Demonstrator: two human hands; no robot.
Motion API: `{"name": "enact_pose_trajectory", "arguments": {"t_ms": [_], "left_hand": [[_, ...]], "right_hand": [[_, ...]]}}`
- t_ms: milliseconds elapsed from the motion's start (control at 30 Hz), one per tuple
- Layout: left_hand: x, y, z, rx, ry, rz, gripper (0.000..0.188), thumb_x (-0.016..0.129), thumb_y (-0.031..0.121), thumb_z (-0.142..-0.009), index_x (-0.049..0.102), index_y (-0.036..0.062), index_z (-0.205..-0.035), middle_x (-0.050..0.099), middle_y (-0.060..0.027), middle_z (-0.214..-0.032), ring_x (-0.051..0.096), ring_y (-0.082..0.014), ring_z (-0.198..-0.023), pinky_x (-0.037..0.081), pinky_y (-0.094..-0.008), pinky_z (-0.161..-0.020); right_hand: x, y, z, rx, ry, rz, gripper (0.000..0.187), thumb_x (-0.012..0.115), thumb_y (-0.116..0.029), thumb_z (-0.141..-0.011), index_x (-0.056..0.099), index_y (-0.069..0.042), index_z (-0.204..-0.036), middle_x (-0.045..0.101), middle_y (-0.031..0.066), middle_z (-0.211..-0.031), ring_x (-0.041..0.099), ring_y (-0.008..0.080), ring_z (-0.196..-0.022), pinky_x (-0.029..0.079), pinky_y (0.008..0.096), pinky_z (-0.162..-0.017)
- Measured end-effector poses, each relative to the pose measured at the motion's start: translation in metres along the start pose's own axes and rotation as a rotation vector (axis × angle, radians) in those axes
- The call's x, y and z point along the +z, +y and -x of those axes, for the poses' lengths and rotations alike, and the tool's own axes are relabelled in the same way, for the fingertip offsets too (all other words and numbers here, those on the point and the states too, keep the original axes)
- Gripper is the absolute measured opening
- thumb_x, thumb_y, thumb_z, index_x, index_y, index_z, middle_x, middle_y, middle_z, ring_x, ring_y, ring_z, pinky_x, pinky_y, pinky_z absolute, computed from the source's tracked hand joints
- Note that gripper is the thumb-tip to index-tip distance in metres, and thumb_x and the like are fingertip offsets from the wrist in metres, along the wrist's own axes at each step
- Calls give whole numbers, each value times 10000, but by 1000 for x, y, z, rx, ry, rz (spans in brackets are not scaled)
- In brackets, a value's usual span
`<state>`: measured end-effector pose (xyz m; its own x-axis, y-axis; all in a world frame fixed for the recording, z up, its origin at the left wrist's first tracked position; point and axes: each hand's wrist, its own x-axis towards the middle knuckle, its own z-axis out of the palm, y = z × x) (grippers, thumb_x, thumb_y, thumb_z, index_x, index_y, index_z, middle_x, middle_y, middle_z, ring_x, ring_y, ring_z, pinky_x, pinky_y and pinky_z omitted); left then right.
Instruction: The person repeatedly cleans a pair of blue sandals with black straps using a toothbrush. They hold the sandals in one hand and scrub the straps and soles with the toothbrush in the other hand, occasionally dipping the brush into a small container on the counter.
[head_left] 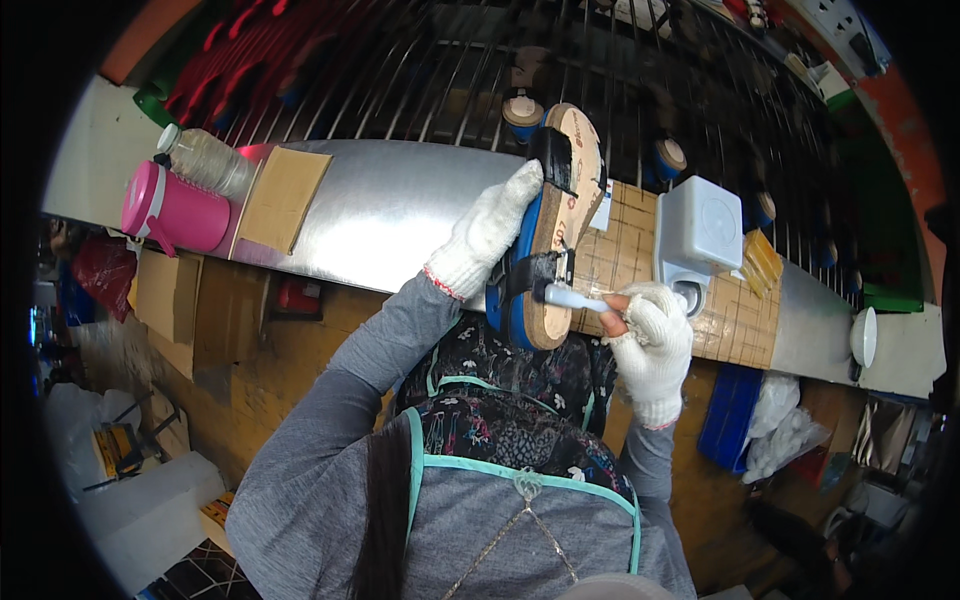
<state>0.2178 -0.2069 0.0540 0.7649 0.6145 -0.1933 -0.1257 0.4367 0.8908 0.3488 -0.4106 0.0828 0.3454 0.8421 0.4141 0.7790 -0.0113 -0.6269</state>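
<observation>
My left hand, in a white knitted glove, is closed around the side of a sandal on a blue shoe last. The sandal is held upright and tilted, its beige sole face showing, with black straps folded over its edges. In my right hand, also gloved but with bare fingertips, a small brush with a whitish handle is pinched. Its dark tip meets the sole's edge by the lower black strap. My left fingers are partly hidden behind the sandal.
A white plastic container stands on taped cardboard to the right, beside yellow blocks. Beyond the metal table run rows of metal rods with blue lasts among them. At left are a pink jug, a clear bottle and cardboard.
</observation>
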Motion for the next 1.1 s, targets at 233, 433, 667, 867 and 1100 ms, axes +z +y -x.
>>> {"name": "enact_pose_trajectory", "arguments": {"t_ms": [233,433,667,867,1100], "left_hand": [[4,-3,10,-94,-70,73,701,445,655,-990,543,62,-1352,689,-90,-1120,709,-164,-901,621,-314,-777],[-3,-6,-3,68,40,-76,721,478,620,-994,474,46,-1429,665,-104,-1215,695,-168,-1007,600,-315,-855],[-14,-14,-11,41,142,-182,716,560,553,-988,568,-79,-1325,666,-164,-1183,628,-182,-1064,497,-295,-950],[-12,-15,-13,55,157,-264,755,560,572,-979,558,-97,-1328,658,-192,-1189,625,-205,-1073,486,-303,-956],[-11,-10,-12,68,144,-358,792,538,594,-977,545,-111,-1339,653,-217,-1202,617,-233,-1104,458,-311,-1004]], "right_hand": [[7,16,-12,236,145,-129,131,728,-88,-871,717,27,-934,610,84,-876,592,133,-743,444,255,-613],[-4,5,18,355,-71,-327,176,735,-127,-863,723,34,-932,608,85,-837,597,161,-754,457,290,-656],[-10,2,30,304,-44,-105,181,755,-182,-846,736,-15,-914,608,78,-809,585,217,-745,439,336,-692],[-5,0,16,221,-20,44,178,769,-177,-837,727,-23,-917,620,86,-843,592,243,-783,434,339,-734],[5,1,4,58,146,198,176,783,-195,-815,729,-56,-908,641,52,-862,606,238,-797,386,350,-766]]}}
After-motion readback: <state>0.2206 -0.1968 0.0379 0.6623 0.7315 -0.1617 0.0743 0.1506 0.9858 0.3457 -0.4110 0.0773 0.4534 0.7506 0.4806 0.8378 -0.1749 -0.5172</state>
